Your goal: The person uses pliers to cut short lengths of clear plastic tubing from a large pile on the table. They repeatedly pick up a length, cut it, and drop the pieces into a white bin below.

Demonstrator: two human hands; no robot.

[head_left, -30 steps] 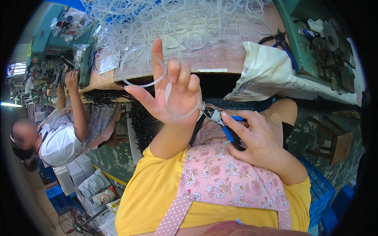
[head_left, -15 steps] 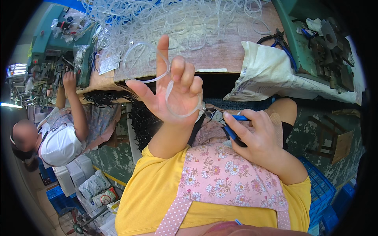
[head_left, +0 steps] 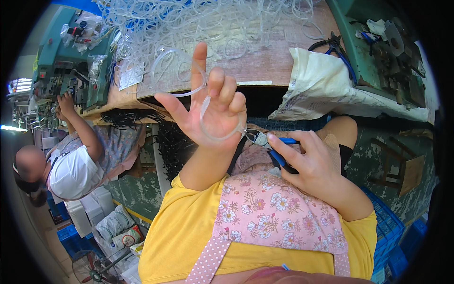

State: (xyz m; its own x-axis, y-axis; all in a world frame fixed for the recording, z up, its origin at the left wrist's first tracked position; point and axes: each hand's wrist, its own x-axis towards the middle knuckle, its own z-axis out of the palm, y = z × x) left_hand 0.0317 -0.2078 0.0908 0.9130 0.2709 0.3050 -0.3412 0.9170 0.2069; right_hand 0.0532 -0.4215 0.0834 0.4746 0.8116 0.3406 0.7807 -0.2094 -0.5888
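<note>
Before the bench (head_left: pixel 265 68), my left hand (head_left: pixel 215 111) holds a clear tube (head_left: pixel 202 122) under three curled fingers, thumb and index finger spread. My right hand (head_left: pixel 312 158) is wrapped around the pliers (head_left: pixel 260 138), their nose at one tube end. Since a second ago, both hands have shifted only slightly; I judge that end still being worked. A co-worker's hand (head_left: pixel 67 104) has moved left at its machine (head_left: pixel 52 45).

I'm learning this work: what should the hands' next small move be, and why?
Perhaps a gentle squeeze of the blue-handled metal pliers: their handles stand apart in the right hand, and their tips are at the small shiny piece on the clear looped plastic tubing, which the left hand holds up.
</note>
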